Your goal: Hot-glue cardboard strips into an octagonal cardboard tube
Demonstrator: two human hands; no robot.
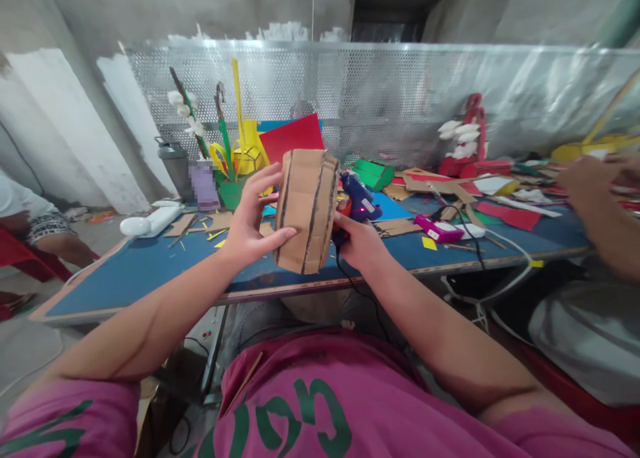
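Note:
In front of me, above the near part of the table, a brown cardboard piece (306,211) with dark lines along its folds is held up. My left hand (257,221) grips it from the left, thumb across its near face and fingers behind. On its right side, my right hand (357,238) is closed round a dark blue glue gun (361,201) with a small red light and a black cord hanging down. The glue gun's nozzle is hidden behind the cardboard. Whether the right fingers also touch the cardboard, I cannot tell.
The blue table (150,281) carries cardboard scraps, coloured sheets and a pink device (439,230). A white appliance (153,219) and a grey bottle (176,168) stand left. A perforated metal panel (390,98) rises behind. Another person's arm (600,218) reaches in at right.

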